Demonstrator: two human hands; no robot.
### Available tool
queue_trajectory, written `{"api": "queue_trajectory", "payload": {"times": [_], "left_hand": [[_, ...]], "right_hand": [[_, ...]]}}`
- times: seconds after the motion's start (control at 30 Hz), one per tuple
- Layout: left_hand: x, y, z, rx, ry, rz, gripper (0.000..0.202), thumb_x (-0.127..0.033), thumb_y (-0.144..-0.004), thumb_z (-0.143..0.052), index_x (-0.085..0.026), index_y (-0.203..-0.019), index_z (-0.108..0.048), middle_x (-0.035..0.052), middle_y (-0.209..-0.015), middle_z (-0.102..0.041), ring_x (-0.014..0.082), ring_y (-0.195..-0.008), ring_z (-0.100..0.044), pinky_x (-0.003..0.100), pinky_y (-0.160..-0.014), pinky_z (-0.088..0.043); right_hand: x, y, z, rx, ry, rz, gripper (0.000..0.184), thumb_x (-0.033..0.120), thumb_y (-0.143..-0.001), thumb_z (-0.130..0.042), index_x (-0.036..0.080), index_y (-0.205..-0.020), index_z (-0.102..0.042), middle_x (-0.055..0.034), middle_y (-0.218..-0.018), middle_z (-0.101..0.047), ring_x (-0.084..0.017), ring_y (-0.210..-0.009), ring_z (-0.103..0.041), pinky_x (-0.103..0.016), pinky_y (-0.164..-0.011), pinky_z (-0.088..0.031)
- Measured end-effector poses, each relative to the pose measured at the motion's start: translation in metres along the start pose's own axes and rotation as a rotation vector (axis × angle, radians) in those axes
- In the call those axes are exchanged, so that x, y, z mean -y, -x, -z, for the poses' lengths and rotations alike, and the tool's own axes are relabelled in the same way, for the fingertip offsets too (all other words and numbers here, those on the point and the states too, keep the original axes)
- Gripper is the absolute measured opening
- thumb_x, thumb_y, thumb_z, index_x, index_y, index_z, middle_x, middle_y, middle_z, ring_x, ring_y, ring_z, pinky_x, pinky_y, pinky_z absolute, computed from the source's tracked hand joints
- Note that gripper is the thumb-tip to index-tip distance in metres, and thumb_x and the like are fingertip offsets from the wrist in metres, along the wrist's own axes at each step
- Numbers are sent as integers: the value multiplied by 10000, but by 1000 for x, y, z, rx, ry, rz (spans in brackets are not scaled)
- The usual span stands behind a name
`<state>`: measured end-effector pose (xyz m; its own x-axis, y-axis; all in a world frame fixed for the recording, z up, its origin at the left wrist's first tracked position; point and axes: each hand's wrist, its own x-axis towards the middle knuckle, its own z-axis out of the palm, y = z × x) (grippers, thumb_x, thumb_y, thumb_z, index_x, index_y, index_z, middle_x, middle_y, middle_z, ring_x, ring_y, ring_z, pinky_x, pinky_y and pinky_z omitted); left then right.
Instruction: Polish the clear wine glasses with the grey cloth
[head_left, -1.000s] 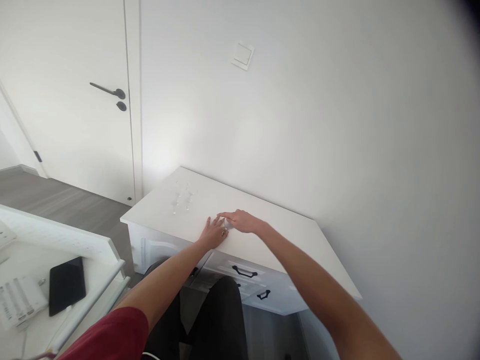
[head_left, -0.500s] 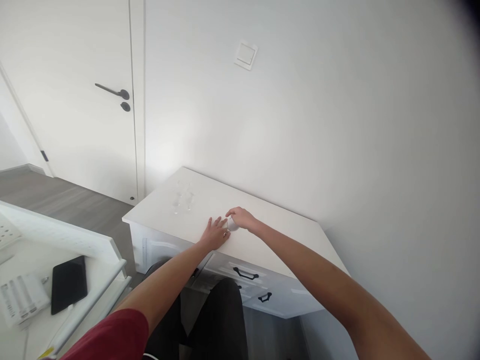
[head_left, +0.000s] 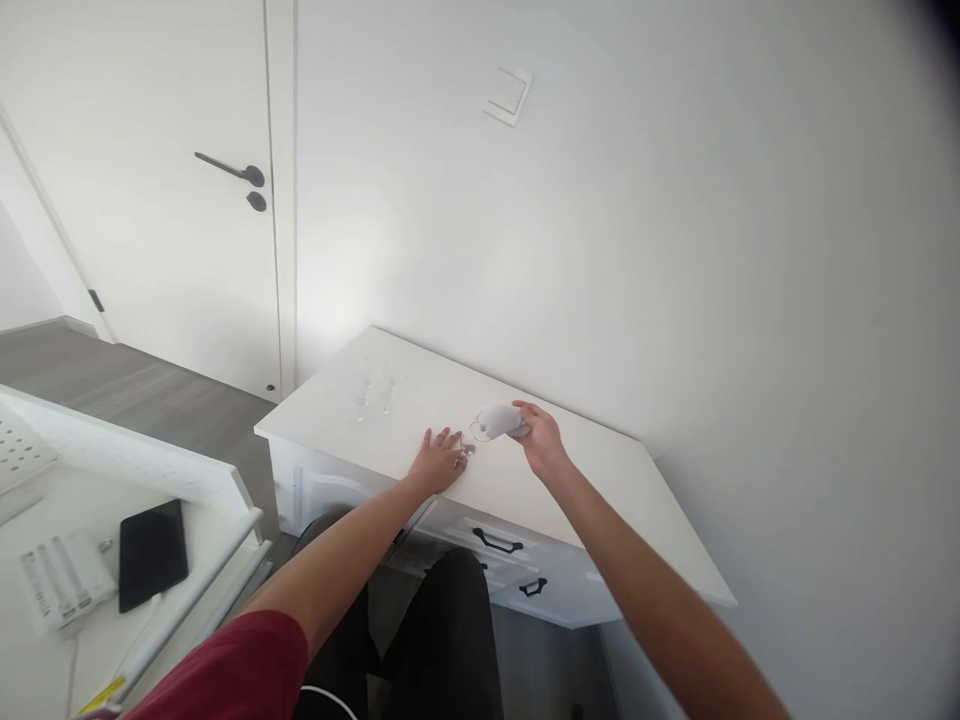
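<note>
My left hand [head_left: 438,463] rests on the white cabinet top [head_left: 420,380] with its fingers spread. By its thumb is a small shiny, clear piece [head_left: 463,453]; whether the thumb touches it I cannot tell. My right hand [head_left: 541,438] is closed around one end of a pale, rounded, cup-like thing [head_left: 499,422]. This thing lies sideways, just above the top, with a ring-like rim toward my left hand. Its exact kind is not clear. Several small transparent pieces [head_left: 375,388] stand or lie on the left part of the cabinet top.
Black handles [head_left: 497,541] mark the cabinet's drawers. At lower left, a white desk [head_left: 217,490] bears a black tablet or phone [head_left: 153,555] and a white box [head_left: 66,585]. A door [head_left: 165,260] and a wall switch [head_left: 508,95] lie beyond.
My right hand has moved right, drawing the pale thing away from my left hand and lifting it slightly. The left hand stays on the cabinet top, and the view has shifted a little.
</note>
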<state>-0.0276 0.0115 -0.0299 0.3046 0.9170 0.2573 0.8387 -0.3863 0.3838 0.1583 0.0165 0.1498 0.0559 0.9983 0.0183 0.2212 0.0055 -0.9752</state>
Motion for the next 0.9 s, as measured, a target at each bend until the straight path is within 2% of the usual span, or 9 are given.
{"api": "queue_trajectory", "payload": {"times": [0.1,0.17,0.23,0.33,0.43,0.57,0.7,0.8,0.9], "left_hand": [[0,-1,-1,8,-14,-6,454,-437,-1056,-357,-305,-1262,-739,48,-1631,-485,328,-1570,-322,677,-1279,-170],[0,-1,-1,9,-26,-15,460,-433,-1057,-354,-286,-1265,-737,62,-1631,-485,333,-1570,-322,681,-1275,-177],[0,-1,-1,9,-36,-8,467,-436,-1059,-349,-274,-1269,-733,73,-1629,-486,334,-1573,-316,678,-1275,-183],[0,-1,1,22,-53,11,461,-443,-1058,-352,-275,-1255,-734,67,-1624,-493,324,-1579,-303,663,-1284,-176],[-1,-1,3,43,-62,0,461,-448,-1055,-360,-271,-1283,-719,84,-1603,-512,328,-1565,-325,659,-1289,-166],[-2,-2,5,64,-67,10,483,-446,-1052,-359,-255,-1362,-677,115,-1577,-536,346,-1538,-362,660,-1285,-166],[-2,-4,4,84,-47,29,501,-458,-1058,-339,-259,-1389,-657,117,-1448,-657,328,-1471,-463,649,-1295,-121],[-2,-4,3,74,-52,26,510,-458,-1055,-334,-246,-1377,-669,119,-1449,-655,331,-1485,-443,636,-1296,-130],[-2,-4,2,76,-51,30,506,-437,-1045,-360,-249,-1434,-624,105,-1490,-628,330,-1495,-426,625,-1299,-136]], "right_hand": [[-9,6,13,-262,94,230,532,466,-947,-470,154,-1358,-604,-173,-1372,-651,-287,-1264,-619,-460,-1080,-498],[-16,13,10,-296,291,365,580,499,-993,-423,152,-1433,-570,-173,-1477,-602,-294,-1384,-544,-474,-1190,-396],[-24,22,-4,-154,384,413,584,510,-1022,-388,150,-1442,-575,-164,-1506,-592,-292,-1416,-524,-464,-1227,-351],[-36,38,-33,138,340,429,533,485,-1050,-373,192,-1436,-594,-122,-1507,-606,-265,-1408,-545,-426,-1206,-387],[-43,52,-54,222,421,513,494,450,-1074,-343,244,-1411,-639,-95,-1465,-645,-253,-1406,-548,-422,-1196,-395],[-39,54,-51,217,633,669,446,395,-1085,-360,251,-1303,-721,-94,-1337,-716,-253,-1360,-556,-436,-1199,-356],[-21,37,-36,388,808,752,378,399,-1074,-437,247,-1147,-775,-94,-1136,-742,-250,-1164,-595,-418,-1094,-402],[-9,23,-36,495,960,786,367,342,-1019,-545,256,-1354,-667,-109,-1262,-671,-264,-1211,-542,-443,-1115,-370],[-7,12,-45,560,1008,730,369,337,-965,-609,244,-1318,-661,-123,-1368,-604,-274,-1262,-511,-423,-1081,-401]]}}
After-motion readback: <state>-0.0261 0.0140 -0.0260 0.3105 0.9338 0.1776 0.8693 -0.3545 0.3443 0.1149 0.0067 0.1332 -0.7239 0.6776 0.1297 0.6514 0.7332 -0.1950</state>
